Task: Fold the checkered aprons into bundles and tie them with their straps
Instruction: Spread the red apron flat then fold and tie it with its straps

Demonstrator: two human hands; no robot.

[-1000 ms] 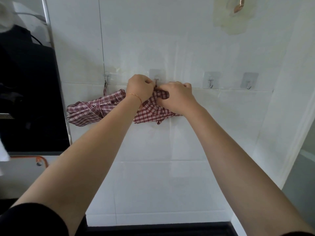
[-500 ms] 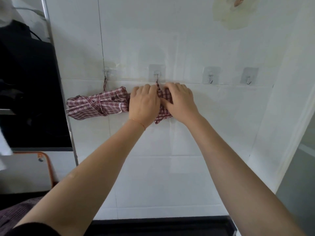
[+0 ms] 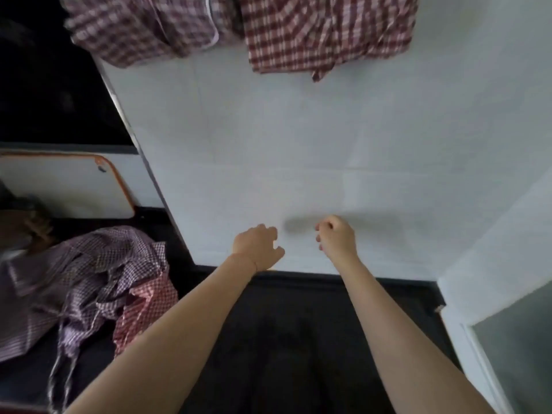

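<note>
A white tiled wall [image 3: 298,138] fills the middle and right of the frame, above a dark countertop [image 3: 283,339] that runs along the bottom. At the top edge hang two folded checkered bundles side by side and touching: a red-and-white checkered apron bundle [image 3: 325,31] at upper centre-right and a darker maroon checkered apron bundle [image 3: 143,25] at upper left. In the lower left a loose heap of purple and red checkered aprons [image 3: 89,282] lies on the countertop with thin straps trailing down. Behind it, at mid left, leans a white board with an orange rim [image 3: 68,186]. Low in the centre, the left hand [image 3: 258,246] is relaxed with fingers loosely spread, holding nothing; just beside it the right hand [image 3: 337,237] has its fingers curled in, also holding nothing.
</note>
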